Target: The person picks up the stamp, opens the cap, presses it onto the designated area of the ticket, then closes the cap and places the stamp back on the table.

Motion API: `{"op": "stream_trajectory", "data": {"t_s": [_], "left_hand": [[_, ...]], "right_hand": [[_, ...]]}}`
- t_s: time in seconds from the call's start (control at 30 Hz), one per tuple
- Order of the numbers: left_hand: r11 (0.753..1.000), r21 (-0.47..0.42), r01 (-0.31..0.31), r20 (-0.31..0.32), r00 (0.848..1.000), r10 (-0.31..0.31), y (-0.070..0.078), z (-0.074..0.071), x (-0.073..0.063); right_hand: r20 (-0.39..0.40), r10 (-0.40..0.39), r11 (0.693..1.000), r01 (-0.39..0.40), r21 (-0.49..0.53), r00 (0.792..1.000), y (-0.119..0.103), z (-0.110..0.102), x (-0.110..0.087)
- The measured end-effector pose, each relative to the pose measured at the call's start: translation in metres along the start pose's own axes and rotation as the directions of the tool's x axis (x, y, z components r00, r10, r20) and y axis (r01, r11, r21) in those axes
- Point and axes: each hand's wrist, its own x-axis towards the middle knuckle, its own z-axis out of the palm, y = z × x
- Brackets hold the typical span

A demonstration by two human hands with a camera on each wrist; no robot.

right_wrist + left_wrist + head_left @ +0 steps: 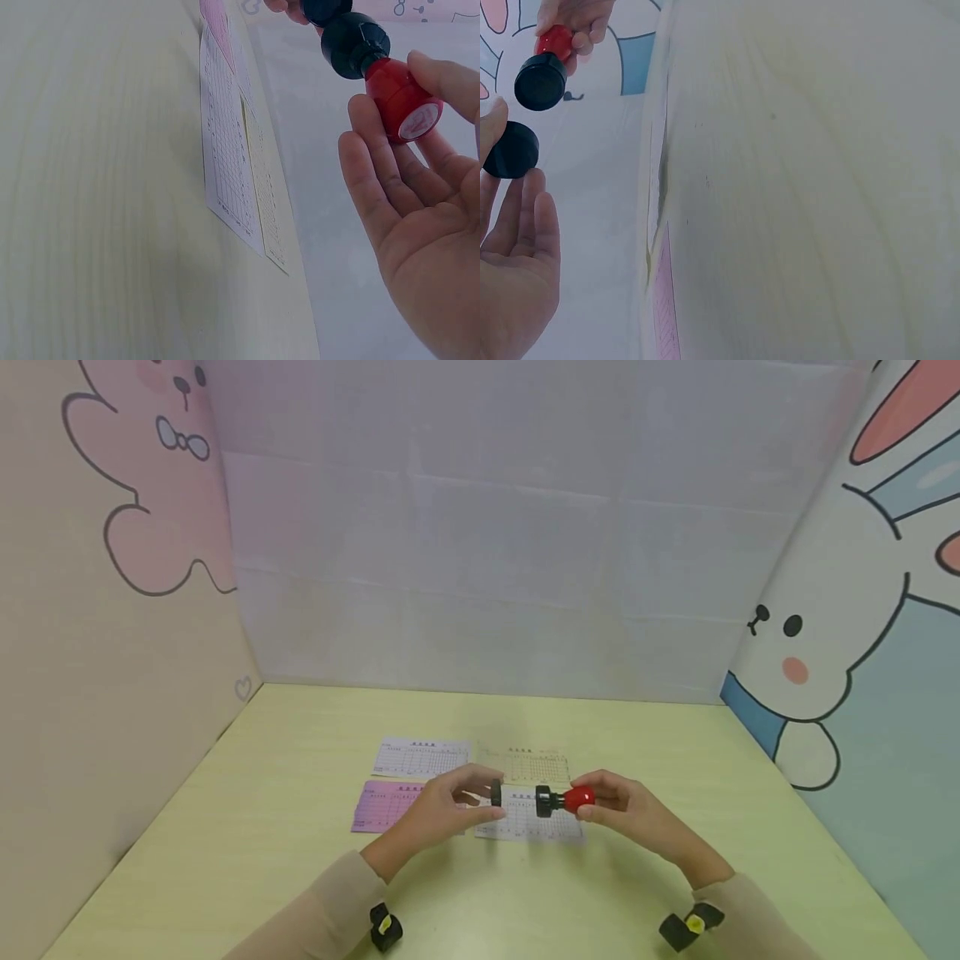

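My right hand point(628, 806) pinches the red knob of a stamp point(576, 798) between thumb and fingers. The stamp lies on its side in the air, its round black head pointing left; a pale label marks the knob's end in the right wrist view. Opposite, my left hand point(452, 802) pinches a round black cap point(496, 792) by its rim, seen nearly edge-on from the head. A small gap separates cap and stamp head. Both are held above the printed forms, over a white one point(528, 821) at the front right.
A purple form point(385, 807) lies at the front left, partly behind my left hand. Behind it is another white form point(420, 757), with a yellowish form point(534, 766) beside it. The pale yellow table point(480, 893) meets walls at the back and both sides.
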Motion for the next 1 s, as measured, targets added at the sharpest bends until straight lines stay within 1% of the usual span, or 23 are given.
{"op": "stream_trajectory", "data": {"t_s": [0.17,0.4,0.57,0.77,0.83,1.0], "left_hand": [[1.000,-0.011,-0.006,-0.004,1.000,0.006,0.000,0.000,0.001],[0.999,-0.045,0.017,-0.011,1.000,-0.017,0.000,0.001,0.002],[0.998,-0.049,0.024,-0.012,1.000,-0.025,-0.001,0.002,0.002],[0.992,-0.119,0.046,-0.019,0.999,-0.048,-0.002,0.003,0.003],[0.992,-0.114,0.046,-0.032,0.998,-0.050,-0.003,0.004,0.003],[0.997,-0.061,0.047,-0.061,0.997,-0.050,-0.004,0.008,0.006]], "right_hand": [[-0.002,0.003,1.000,-0.003,0.006,1.000,0.002,-0.001,-0.001],[-0.018,-0.001,1.000,0.001,0.007,1.000,0.004,-0.003,0.000],[-0.030,0.005,1.000,-0.004,0.007,1.000,0.006,-0.005,-0.001],[-0.049,0.011,1.000,-0.011,0.006,0.999,0.007,-0.007,-0.002],[-0.058,0.010,1.000,-0.010,0.004,0.998,0.009,-0.008,-0.002],[-0.086,0.001,1.000,-0.002,-0.008,0.996,0.011,-0.010,-0.002]]}}
